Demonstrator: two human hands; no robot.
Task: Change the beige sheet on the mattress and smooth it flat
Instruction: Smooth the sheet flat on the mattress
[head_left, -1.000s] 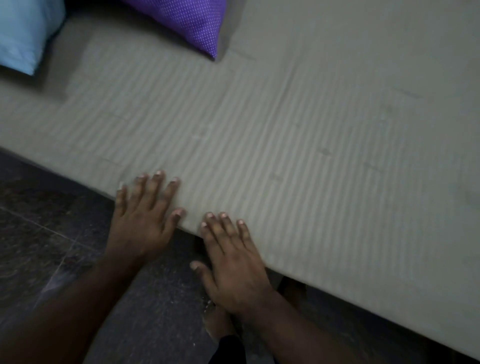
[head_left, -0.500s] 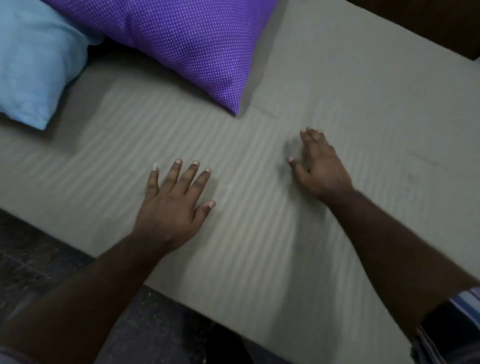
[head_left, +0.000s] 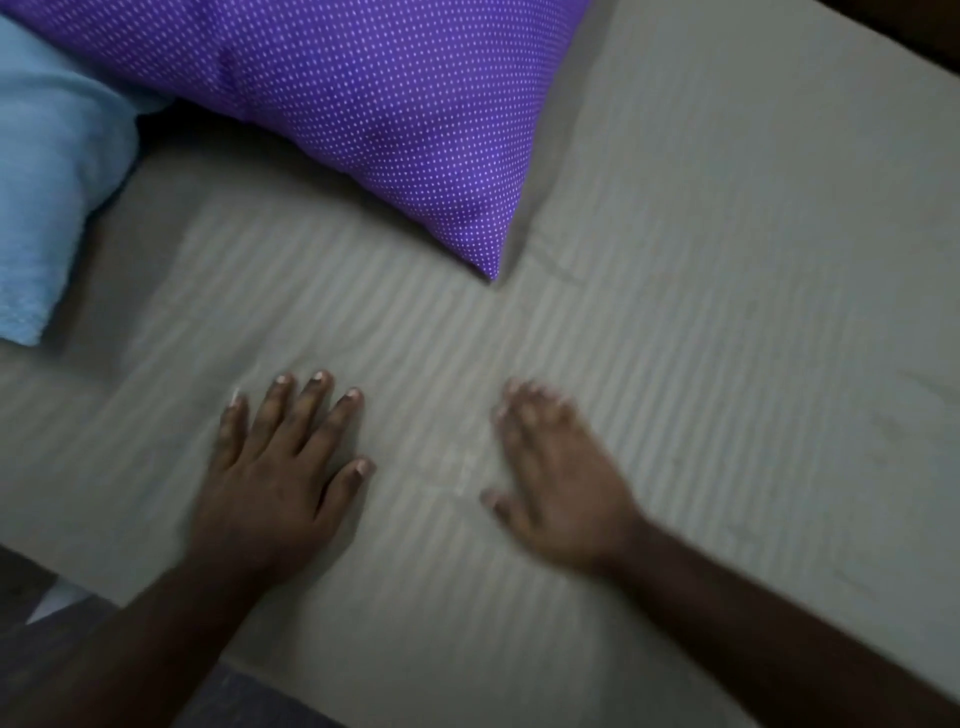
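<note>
Striped beige sheet (head_left: 675, 322) lies flat under both hands, left (head_left: 270, 483) and right (head_left: 561, 488), fingers straight

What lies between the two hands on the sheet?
Only bare beige sheet, faintly creased, between the left hand and right hand; head view.

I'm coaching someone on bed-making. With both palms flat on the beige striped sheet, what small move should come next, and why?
Probably sweep the right hand outward toward the faint crease near the purple dotted pillow corner, while the left hand anchors the beige striped sheet. Both hands lie flat with straight fingers, and small wrinkles show beyond the right hand.
</note>
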